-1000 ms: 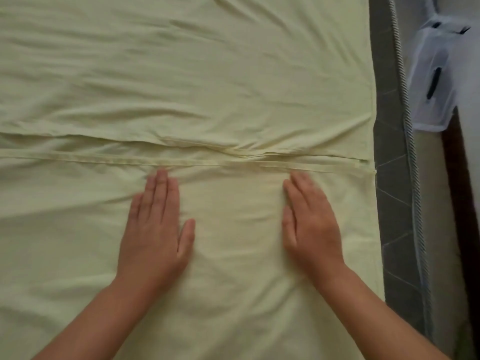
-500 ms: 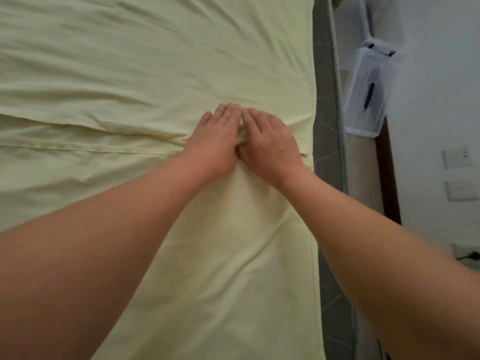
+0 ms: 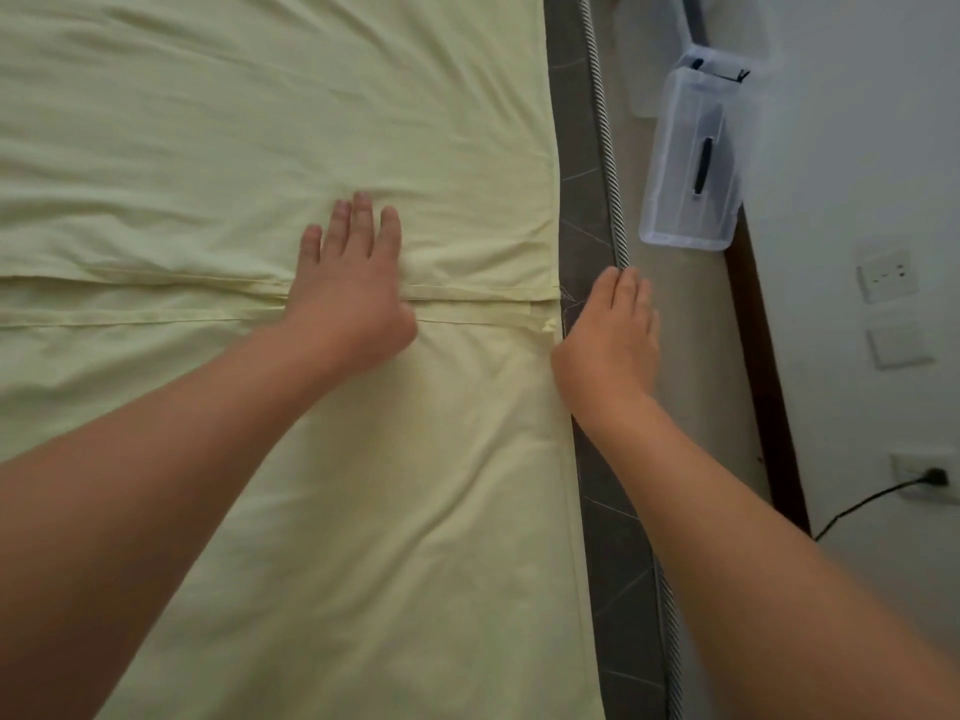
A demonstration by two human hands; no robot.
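A pale yellow sheet (image 3: 260,148) lies spread over the bed, with two hemmed edges meeting in a seam (image 3: 130,298) that runs left to right. My left hand (image 3: 350,283) presses flat on that seam, fingers straight and spread. My right hand (image 3: 610,330) lies flat past the sheet's right edge, on the grey mattress border (image 3: 582,210), its fingertips at the striped piping (image 3: 605,148). Neither hand grips the cloth.
A clear plastic lidded box (image 3: 691,158) stands on the floor right of the bed. On the white wall are a socket (image 3: 883,275), a switch (image 3: 901,340) and a second socket with a black plug and cable (image 3: 930,478).
The hands, side by side on the seam half a second ago, have parted. The right slid off the sheet's right edge; the left stays on the seam.
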